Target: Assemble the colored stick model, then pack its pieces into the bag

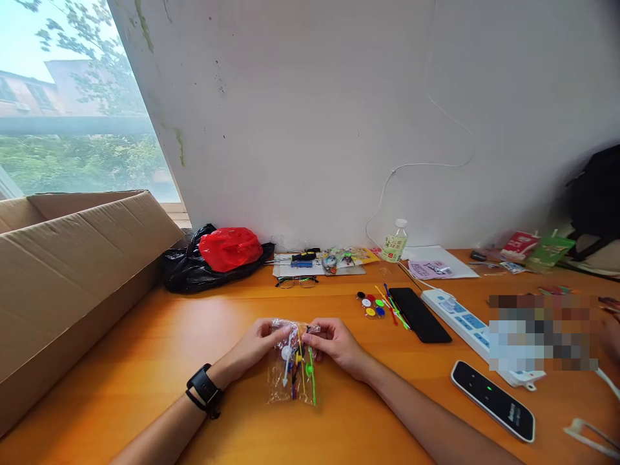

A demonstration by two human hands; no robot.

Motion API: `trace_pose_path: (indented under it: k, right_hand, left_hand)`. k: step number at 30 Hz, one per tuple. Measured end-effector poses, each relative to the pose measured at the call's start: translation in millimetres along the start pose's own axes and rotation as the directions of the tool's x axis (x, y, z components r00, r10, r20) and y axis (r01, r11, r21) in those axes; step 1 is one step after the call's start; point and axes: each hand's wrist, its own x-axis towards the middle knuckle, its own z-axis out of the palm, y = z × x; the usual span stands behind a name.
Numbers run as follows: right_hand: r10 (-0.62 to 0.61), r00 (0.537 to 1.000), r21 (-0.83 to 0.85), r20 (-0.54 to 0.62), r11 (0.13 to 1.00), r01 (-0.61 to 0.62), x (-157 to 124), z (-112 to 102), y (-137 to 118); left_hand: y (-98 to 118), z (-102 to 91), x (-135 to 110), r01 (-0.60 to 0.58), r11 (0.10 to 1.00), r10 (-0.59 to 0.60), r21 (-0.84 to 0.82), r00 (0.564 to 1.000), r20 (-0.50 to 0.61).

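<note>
My left hand [256,345] and my right hand [336,345] pinch the top corners of a small clear plastic bag [292,365] that lies on the orange table [145,361]. Inside the bag are coloured sticks and small round pieces. A black watch [204,387] sits on my left wrist. Farther back, to the right, lie loose coloured round pieces [371,305] and coloured sticks [392,303], apart from both hands.
A large cardboard box [72,271] fills the left side. Against the wall lie a black and red bag [217,255], glasses [296,281], small tools and a bottle [394,242]. At right: black phone [419,314], white power strip [465,323], black device [493,399], another person's hand [608,332].
</note>
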Motion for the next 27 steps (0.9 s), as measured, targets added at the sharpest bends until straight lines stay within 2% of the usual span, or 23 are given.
trace_pose_path:
  k: [3, 7, 16, 20, 23, 27]
  right_hand:
    - [-0.014, 0.999, -0.030, 0.052, 0.999, 0.016, -2.1, 2.7, 0.0]
    - [0.016, 0.994, 0.014, 0.104, 1.000, -0.018, -1.2, 2.4, -1.6]
    - [0.089, 0.993, 0.272, -0.079, 0.960, -0.065, 4.0, -5.9, -8.0]
    - [0.097, 0.984, 0.313, -0.149, 0.949, -0.047, 4.4, -12.3, -17.0]
    - [0.072, 0.960, 0.326, -0.271, 0.945, 0.021, 15.8, -30.9, -30.9]
    - [0.002, 0.899, 0.338, -0.437, 0.927, 0.162, 55.5, -78.7, -71.5]
  left_hand:
    - [5.3, 3.4, -2.0, 0.010, 1.000, -0.012, 0.023, 0.994, 0.113]
    - [2.3, 3.5, -1.3, -0.002, 1.000, 0.002, -0.007, 0.996, 0.087]
    - [-5.3, -5.5, 3.9, 0.024, 0.997, -0.027, -0.074, 0.999, -0.036]
    - [-5.3, -7.0, 5.3, 0.046, 0.992, -0.054, -0.116, 0.996, -0.070]
    - [-7.5, -7.2, 5.5, 0.039, 0.992, -0.052, -0.123, 0.993, -0.105]
    - [-9.9, -6.6, 5.0, 0.027, 0.996, -0.035, -0.088, 0.995, -0.096]
